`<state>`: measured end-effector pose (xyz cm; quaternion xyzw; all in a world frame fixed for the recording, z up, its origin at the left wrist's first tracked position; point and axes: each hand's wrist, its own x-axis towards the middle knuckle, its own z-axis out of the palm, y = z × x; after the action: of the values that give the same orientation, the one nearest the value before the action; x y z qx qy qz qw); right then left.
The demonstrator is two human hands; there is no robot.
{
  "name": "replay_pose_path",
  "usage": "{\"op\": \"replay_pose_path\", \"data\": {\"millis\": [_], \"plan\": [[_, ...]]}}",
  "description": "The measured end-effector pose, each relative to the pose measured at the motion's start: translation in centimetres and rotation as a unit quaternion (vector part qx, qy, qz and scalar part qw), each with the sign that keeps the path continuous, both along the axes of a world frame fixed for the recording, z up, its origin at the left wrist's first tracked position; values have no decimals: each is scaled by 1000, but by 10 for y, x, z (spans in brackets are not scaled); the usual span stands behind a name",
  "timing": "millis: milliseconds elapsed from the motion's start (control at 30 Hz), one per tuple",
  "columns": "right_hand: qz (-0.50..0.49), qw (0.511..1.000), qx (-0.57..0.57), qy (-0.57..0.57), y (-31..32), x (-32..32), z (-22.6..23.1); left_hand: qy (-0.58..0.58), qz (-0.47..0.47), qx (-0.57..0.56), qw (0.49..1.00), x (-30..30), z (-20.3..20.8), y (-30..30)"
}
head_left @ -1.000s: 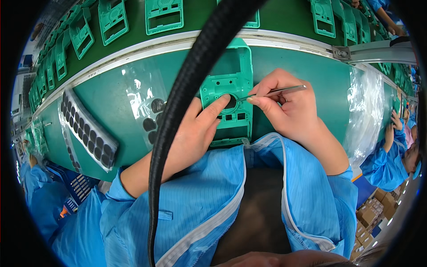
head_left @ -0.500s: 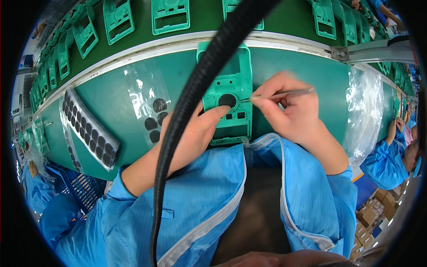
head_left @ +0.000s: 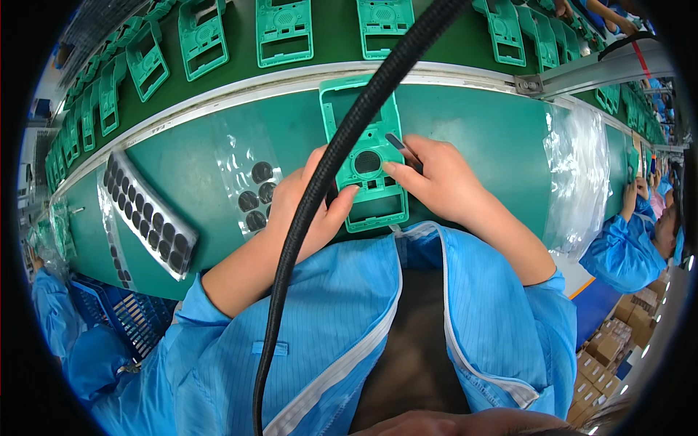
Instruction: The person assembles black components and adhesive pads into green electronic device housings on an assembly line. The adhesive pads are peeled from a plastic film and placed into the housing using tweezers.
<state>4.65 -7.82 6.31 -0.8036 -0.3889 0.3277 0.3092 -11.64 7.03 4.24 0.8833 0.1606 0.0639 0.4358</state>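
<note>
1. So there's a green worktop (head_left: 494,131) up front, with soft glare on its right half.
2. Behind it, a dark green conveyor belt (head_left: 458,47), edged by a pale rail (head_left: 218,102).
3. Chunky metal beam (head_left: 603,71) over on the right.
4. Blue slotted plastic crate (head_left: 149,312), lower left.
5. Cardboard boxes (head_left: 603,347) piled lower right, tiny bright lights near the rim.

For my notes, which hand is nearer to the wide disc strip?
Left. The left hand is right of the wide disc strip; the right hand is farther right.
</note>
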Motion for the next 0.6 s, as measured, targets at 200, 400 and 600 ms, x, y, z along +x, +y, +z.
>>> {"op": "replay_pose_path", "data": {"millis": [200, 400, 600], "plan": [[-28, 999, -42, -15, 14, 0, 2, -31, 3, -16, 999, 5, 3, -2], [-44, 997, 0, 58, 16, -10, 11, -118, 27, -72, 990, -6, -8, -6], [-146, 975, 158, 60, 21, 46, 4, -218, 3, -80, 973, -15, 8, 5]]}}
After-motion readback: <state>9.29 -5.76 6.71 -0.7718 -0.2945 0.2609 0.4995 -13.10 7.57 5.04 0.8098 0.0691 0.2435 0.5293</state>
